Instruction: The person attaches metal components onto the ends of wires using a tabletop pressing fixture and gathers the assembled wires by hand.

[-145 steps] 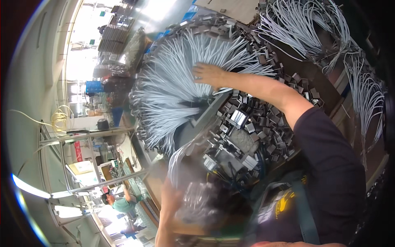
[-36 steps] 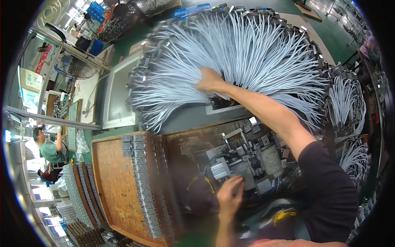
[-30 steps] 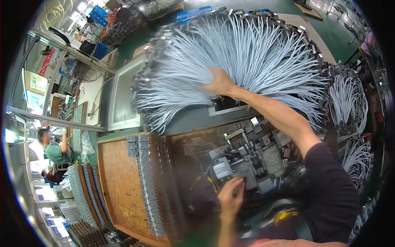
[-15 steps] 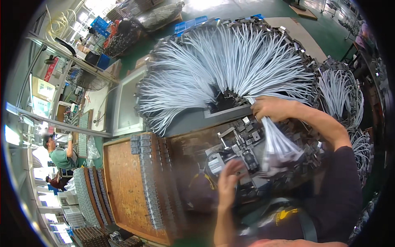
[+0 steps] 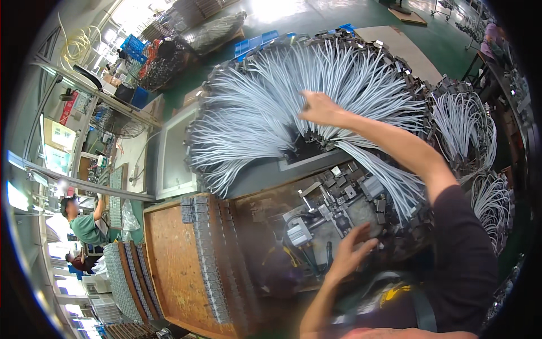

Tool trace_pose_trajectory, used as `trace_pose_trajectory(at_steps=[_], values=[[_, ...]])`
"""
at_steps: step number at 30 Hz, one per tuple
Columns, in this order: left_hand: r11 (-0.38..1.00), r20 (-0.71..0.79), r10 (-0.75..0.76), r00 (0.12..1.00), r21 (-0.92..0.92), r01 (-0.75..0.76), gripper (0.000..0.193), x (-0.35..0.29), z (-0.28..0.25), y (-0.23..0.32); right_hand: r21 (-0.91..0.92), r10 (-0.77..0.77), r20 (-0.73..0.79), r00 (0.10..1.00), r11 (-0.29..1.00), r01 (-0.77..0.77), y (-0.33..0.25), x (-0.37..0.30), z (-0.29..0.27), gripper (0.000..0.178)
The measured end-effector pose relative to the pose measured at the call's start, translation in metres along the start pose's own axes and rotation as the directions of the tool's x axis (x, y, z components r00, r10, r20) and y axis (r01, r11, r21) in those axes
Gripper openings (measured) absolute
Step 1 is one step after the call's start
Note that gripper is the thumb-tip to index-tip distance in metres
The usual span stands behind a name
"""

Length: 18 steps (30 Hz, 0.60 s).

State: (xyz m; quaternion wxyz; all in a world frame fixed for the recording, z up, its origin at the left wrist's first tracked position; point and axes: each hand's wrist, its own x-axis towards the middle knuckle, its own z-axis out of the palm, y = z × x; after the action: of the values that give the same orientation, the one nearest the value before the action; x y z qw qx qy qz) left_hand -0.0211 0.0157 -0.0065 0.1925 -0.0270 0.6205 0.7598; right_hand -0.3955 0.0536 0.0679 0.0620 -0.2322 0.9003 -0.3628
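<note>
In the head view, cables [image 5: 243,110] fan over the desk [image 5: 254,179]: probably light, bendy, slippery, best held bunched where they converge. The right hand [image 5: 322,109] is over them, grip unclear; the left hand [image 5: 349,252] has spread, empty fingers.

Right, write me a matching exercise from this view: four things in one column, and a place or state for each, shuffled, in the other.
Things:
1. Right hand
2. Left hand
3. Wooden tray
4. Coiled hose or cable

Places and states:
A. Bare wood showing, grey parts along its right side
B. Pale yellow, at the picture's upper left
C. At the fan of pale cables
D. Fingers apart, near the metal fixture

Pairs: 1-C, 2-D, 3-A, 4-B
</note>
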Motion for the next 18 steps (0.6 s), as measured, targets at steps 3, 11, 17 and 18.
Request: trace_pose_trajectory(at_steps=[3, 11, 17, 18], values=[[0.996, -0.079, -0.067, 0.995, 0.053, 0.071, 0.061, -0.011, -0.016, 0.024, -0.071, 0.167, -0.186, 0.968, 0.98, -0.183, 0.021, 0.072, 0.04, 0.063], [0.974, -0.285, -0.171, 0.943, -0.192, 0.119, 0.055, -0.031, -0.034, 0.033, -0.048, 0.329, -0.398, 0.857, 0.925, -0.377, 0.012, 0.142, 0.075, 0.051], [0.984, -0.307, -0.12, 0.944, -0.166, 0.072, 0.055, -0.03, -0.044, 0.042, -0.054, 0.236, -0.45, 0.861, 0.955, -0.29, 0.021, 0.149, 0.065, 0.043], [0.983, -0.308, -0.121, 0.944, -0.17, 0.071, 0.055, -0.031, -0.045, 0.043, -0.057, 0.235, -0.447, 0.863, 0.955, -0.289, 0.021, 0.149, 0.06, 0.043]])
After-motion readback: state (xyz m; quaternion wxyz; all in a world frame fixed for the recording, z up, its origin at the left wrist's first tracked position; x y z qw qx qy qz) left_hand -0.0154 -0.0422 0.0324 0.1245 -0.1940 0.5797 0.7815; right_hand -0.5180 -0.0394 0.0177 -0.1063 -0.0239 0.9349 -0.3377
